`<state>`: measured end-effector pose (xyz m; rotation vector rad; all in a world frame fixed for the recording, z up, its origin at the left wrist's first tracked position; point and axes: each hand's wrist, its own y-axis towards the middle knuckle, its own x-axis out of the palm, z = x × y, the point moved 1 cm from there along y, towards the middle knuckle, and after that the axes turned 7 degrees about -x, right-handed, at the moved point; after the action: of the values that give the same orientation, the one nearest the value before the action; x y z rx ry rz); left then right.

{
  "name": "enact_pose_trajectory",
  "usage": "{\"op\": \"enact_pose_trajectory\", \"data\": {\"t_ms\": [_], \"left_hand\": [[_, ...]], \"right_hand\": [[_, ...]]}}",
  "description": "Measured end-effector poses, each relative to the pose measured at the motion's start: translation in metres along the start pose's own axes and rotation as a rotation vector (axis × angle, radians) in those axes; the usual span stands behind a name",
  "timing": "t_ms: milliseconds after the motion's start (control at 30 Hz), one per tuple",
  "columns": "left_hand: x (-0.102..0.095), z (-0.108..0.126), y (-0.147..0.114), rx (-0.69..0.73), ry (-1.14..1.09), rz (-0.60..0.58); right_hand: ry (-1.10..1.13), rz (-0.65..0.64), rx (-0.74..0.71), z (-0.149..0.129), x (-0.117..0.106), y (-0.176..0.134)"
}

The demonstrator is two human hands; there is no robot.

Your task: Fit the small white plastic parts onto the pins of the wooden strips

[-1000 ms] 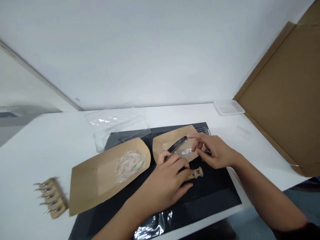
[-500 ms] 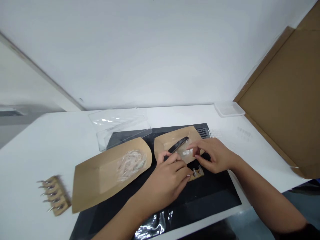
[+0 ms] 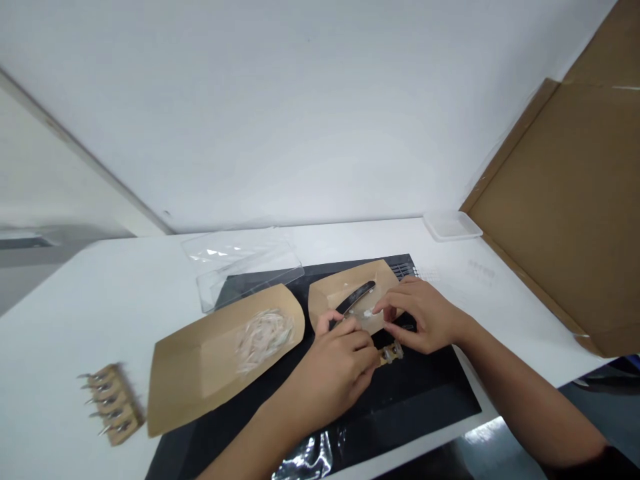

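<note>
My left hand [image 3: 345, 360] is closed with curled fingers around the left end of a small tan block [image 3: 391, 353] on the black mat. Small clear tube-like pieces stand out of the block's uncovered end; my fingers hide the rest. A black, slightly curved tool [image 3: 356, 297] lies across the smaller cardboard tray [image 3: 325, 293], its lower end beside my left index finger; I cannot tell whether that finger touches it. My right hand [image 3: 425, 313] hovers at the tray's right side, thumb and index finger apart, close to tiny white pieces [image 3: 369, 312] in the tray.
Left of the hands, a larger cardboard tray [image 3: 175, 373] holds a pile of thin clear pieces [image 3: 265, 339]. Another tan block [image 3: 113, 407] with metal clips lies farther left. Clear plastic covers [image 3: 245, 257], a shallow clear container [image 3: 453, 225] and a cardboard box [image 3: 565, 213] are behind and right.
The view has shifted slightly, so most things sit lower. The block in my left hand has tipped, and its tubes look less upright. My right hand stays near the smaller tray.
</note>
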<state>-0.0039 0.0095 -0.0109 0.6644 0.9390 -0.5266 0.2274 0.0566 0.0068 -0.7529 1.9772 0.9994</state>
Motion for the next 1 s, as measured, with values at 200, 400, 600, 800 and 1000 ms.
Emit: {"op": "enact_pose_trajectory", "data": {"t_ms": [200,400,600,800,1000], "left_hand": [[-0.001,0.002,0.002,-0.005,-0.054,0.045],[-0.003,0.001,0.003,-0.002,-0.166,0.308],[-0.013,0.002,0.005,-0.133,-0.388,0.553],[-0.012,0.003,0.004,-0.167,-0.379,0.603],[-0.01,0.0,0.004,-0.151,-0.349,0.624]], "right_hand": [[0.017,0.034,-0.067,-0.001,0.0,0.001],[0.139,0.111,-0.103,-0.005,0.0,0.004],[0.292,0.24,-0.1,-0.017,0.01,0.009],[0.206,0.345,-0.027,-0.019,0.021,0.01],[0.128,0.387,-0.053,-0.018,0.028,0.008]]}}
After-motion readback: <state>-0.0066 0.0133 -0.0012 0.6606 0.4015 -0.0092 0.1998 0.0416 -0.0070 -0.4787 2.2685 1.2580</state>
